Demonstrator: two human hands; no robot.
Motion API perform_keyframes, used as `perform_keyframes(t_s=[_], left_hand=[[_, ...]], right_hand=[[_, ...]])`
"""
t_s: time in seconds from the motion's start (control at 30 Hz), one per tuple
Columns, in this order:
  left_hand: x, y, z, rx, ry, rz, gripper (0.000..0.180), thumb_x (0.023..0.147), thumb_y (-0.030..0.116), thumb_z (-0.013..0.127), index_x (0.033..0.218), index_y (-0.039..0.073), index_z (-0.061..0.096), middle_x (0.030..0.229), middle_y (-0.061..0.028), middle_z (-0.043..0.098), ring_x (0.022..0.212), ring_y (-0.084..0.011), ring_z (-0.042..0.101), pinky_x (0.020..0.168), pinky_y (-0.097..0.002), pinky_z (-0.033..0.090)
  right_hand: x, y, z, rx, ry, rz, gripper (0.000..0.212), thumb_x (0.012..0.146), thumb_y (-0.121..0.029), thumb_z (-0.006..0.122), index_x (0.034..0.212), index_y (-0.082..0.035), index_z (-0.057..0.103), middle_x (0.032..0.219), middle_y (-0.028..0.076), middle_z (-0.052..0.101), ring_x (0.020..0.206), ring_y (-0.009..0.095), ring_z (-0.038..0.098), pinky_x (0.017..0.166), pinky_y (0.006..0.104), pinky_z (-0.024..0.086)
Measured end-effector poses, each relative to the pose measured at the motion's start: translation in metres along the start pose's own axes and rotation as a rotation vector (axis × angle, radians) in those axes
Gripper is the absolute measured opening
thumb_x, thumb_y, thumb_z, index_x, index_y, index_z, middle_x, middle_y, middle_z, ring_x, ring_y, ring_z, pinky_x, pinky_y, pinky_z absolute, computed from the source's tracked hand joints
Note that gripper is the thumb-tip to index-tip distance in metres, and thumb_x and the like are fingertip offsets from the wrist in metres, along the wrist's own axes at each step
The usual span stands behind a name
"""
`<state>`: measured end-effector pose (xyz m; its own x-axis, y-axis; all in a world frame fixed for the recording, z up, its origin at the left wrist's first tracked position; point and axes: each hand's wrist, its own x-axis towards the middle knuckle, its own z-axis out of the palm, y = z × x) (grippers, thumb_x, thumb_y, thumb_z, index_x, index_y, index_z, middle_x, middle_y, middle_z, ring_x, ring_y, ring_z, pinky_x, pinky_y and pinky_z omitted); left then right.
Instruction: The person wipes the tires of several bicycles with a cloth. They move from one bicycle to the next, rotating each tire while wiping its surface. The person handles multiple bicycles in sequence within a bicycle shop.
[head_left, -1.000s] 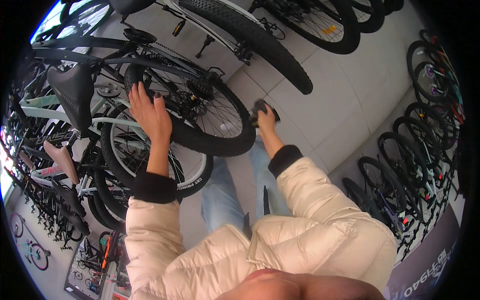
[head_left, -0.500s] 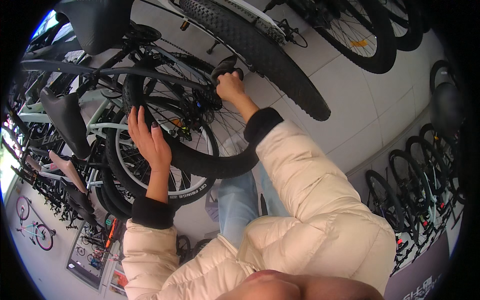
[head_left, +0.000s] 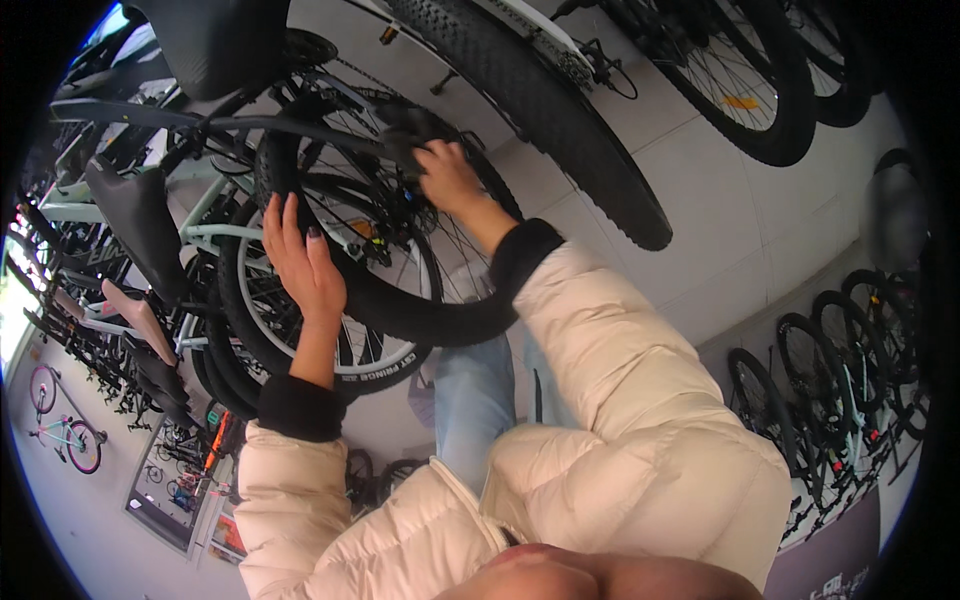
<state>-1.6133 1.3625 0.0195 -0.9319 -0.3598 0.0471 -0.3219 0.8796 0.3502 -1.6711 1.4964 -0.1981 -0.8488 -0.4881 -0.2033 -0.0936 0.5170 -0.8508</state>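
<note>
Left hand [head_left: 305,265], held flat, lies against one black tyre [head_left: 430,326]; right hand [head_left: 452,185], farther right, grips one blurred dark object [head_left: 403,130]; one white-rimmed wheel [head_left: 385,371] stands beside the tyre

A fat black bicycle wheel [head_left: 400,195] took centre stage, with a dark, blurred object [head_left: 405,138] up at its twelve o'clock!
The wheel was a dark-spoked one, its knobbly tyre [head_left: 378,302] sweeping round in a thick, matt curve, broadest from eight o'clock through six to five, tread turned outward toward the wearer; and there, at eight, was the left hand [head_left: 305,265], open and flat against that rubber, fingers pointing up to twelve. Over at one o'clock, the right hand [head_left: 448,180] gripped the dark object, which lay across the wheel's upper part, too smeared to name, its contact with the wheel impossible to call.
</note>
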Motion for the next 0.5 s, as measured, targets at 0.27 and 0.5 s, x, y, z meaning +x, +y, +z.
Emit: perform_keyframes(t_s=[0.27,0.5], left_hand=[[0.004,-0.009,0.002,-0.027,0.014,0.01,0.046,0.092,0.026,0.037,0.129,0.002,0.049,0.139,-0.0174,0.041,0.129,-0.035,0.035,0.108,-0.0412,0.023],[0.002,-0.011,0.003,-0.045,0.003,0.002,0.046,0.093,0.025,0.035,0.13,0.003,0.049,0.139,-0.0162,0.042,0.13,-0.0327,0.035,0.108,-0.04,0.023]], right_hand=[[-0.084,0.074,-0.06,0.111,-0.106,0.102,0.032,0.072,-0.008,0.055,0.103,-0.007,0.065,0.109,0.014,0.06,0.103,0.036,0.052,0.088,0.0423,0.046],[-0.11,0.167,-0.009,0.332,-0.071,0.594,0.046,0.079,-0.015,0.054,0.123,-0.002,0.055,0.124,0.021,0.054,0.117,0.034,0.052,0.097,0.0356,0.041]])
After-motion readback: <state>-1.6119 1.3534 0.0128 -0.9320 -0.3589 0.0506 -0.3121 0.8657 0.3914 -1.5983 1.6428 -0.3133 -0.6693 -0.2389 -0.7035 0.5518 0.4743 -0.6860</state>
